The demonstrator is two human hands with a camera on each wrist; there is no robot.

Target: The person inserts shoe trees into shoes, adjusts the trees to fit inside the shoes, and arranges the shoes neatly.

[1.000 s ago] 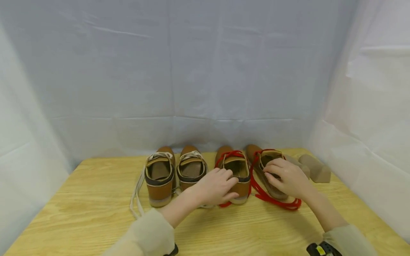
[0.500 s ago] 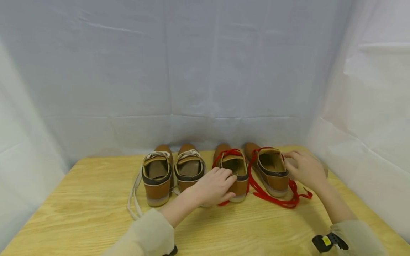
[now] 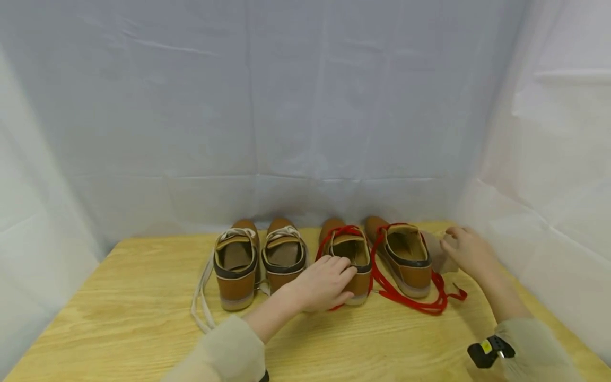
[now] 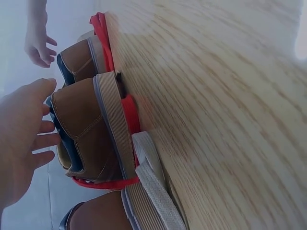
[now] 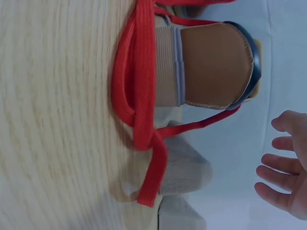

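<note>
Resting on the heel of the inner red-laced shoe (image 3: pixel 350 254), your left hand (image 3: pixel 321 283) lies with fingers relaxed over the collar, gripping nothing. Your right hand (image 3: pixel 470 253) hovers spread, fingers apart, just right of the outer red-laced shoe (image 3: pixel 403 257), above the beige blocks (image 5: pixel 184 170) and holding nothing. All four shoes stand in a row, heels toward you, at the far edge of the desk (image 3: pixel 143 318), the white-laced pair (image 3: pixel 258 257) leftmost; loose red laces (image 3: pixel 420 302) trail on the wood.
</note>
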